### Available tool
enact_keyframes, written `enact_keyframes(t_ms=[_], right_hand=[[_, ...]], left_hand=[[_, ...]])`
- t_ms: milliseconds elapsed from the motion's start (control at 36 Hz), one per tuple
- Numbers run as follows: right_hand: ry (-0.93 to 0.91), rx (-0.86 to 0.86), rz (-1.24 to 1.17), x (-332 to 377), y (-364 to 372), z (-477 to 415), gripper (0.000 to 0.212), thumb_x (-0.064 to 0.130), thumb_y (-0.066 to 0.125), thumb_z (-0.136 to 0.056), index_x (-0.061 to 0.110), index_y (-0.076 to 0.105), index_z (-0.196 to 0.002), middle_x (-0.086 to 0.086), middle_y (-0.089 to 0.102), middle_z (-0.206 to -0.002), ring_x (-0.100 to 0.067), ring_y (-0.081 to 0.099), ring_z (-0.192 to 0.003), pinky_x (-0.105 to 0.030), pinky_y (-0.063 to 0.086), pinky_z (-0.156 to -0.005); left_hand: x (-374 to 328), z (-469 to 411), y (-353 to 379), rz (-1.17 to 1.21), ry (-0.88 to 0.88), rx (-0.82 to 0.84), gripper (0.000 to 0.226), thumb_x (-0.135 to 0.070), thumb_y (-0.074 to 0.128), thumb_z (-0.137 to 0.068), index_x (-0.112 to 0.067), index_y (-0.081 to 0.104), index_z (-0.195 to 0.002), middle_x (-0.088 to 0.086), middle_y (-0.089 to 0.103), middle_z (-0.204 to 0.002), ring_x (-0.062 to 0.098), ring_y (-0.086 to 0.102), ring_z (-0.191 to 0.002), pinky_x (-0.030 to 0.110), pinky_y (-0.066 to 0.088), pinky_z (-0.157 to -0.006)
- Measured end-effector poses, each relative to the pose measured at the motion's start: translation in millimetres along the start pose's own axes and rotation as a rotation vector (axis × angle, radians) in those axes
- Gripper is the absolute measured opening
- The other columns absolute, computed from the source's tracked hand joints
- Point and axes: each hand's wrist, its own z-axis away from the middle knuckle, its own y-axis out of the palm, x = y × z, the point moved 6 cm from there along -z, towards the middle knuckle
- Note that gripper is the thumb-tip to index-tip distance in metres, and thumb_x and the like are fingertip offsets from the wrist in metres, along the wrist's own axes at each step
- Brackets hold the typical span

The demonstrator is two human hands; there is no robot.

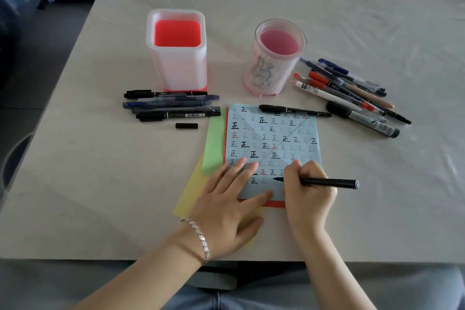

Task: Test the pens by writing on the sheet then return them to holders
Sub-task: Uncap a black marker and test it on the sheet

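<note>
Low on the sheet point(273, 143), the right hand point(305, 190) grips a pen point(324, 182) lying crosswise, tip leftward toward the flat, open left hand point(227, 205) pressing the paper, holders point(177, 58) far beyond.

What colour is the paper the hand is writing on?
The sheet is light blue, best seen in the head view.

Uncapped black pen point(327, 182) touches blue sheet point(276, 131); square holder point(179, 63), round holder point(271, 70) stand behind.

Matt paper sheet point(273, 143), glossy plastic holders point(177, 50)
</note>
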Motion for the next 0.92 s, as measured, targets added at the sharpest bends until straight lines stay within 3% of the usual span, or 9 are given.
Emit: enact_keyframes(t_ms=[111, 417, 583, 806, 917], right_hand=[[0.004, -0.004, 0.005, 0.7, 0.0, -0.1, 0.035, 0.037, 0.047, -0.076, 0.023, 0.030, -0.049, -0.014, 0.043, -0.040, -0.021, 0.038, -0.045, -0.026, 0.031, -0.043], [-0.005, 0.007, -0.006, 0.8, 1.6, -0.5, 0.037, 0.036, 0.048, -0.076, 0.019, 0.031, -0.048, -0.016, 0.043, -0.040, -0.023, 0.038, -0.045, -0.024, 0.031, -0.043], [-0.031, 0.008, 0.012, 2.8, 1.6, -0.5, 0.035, 0.034, 0.048, -0.076, 0.026, 0.029, -0.049, 0.009, 0.031, -0.039, -0.010, 0.033, -0.042, -0.014, 0.026, -0.042], [0.028, -0.035, -0.015, -1.2, -1.6, -1.1, 0.037, 0.026, 0.051, -0.078, 0.021, 0.030, -0.048, -0.005, 0.034, -0.040, -0.017, 0.033, -0.044, -0.022, 0.028, -0.044], [0.045, -0.023, -0.022, -0.2, -1.0, -0.9, 0.036, 0.031, 0.050, -0.077, 0.020, 0.029, -0.048, -0.017, 0.041, -0.042, -0.028, 0.038, -0.045, -0.030, 0.032, -0.045]], left_hand=[[0.0, 0.1, -0.1, 0.002, -0.003, 0.005, 0.038, -0.043, 0.046, -0.085, -0.031, 0.056, -0.120, 0.015, 0.041, -0.142, 0.032, 0.032, -0.135, 0.046, 0.025, -0.106], [0.3, -0.1, 0.1, 0.003, -0.005, 0.005, 0.038, -0.043, 0.046, -0.085, -0.031, 0.056, -0.119, 0.015, 0.041, -0.142, 0.031, 0.030, -0.135, 0.045, 0.023, -0.108], [0.2, -0.2, 0.5, -0.001, -0.005, -0.008, 0.037, -0.044, 0.045, -0.085, -0.032, 0.051, -0.120, 0.015, 0.041, -0.142, 0.031, 0.030, -0.135, 0.045, 0.023, -0.108], [0.9, -0.7, 0.2, 0.003, -0.004, -0.011, 0.037, -0.043, 0.047, -0.085, -0.031, 0.058, -0.118, 0.015, 0.042, -0.141, 0.030, 0.031, -0.135, 0.045, 0.023, -0.108], [1.1, -0.4, 1.0, 0.003, -0.009, -0.008, 0.037, -0.044, 0.047, -0.085, -0.031, 0.057, -0.119, 0.015, 0.041, -0.142, 0.030, 0.030, -0.135, 0.045, 0.023, -0.108]])
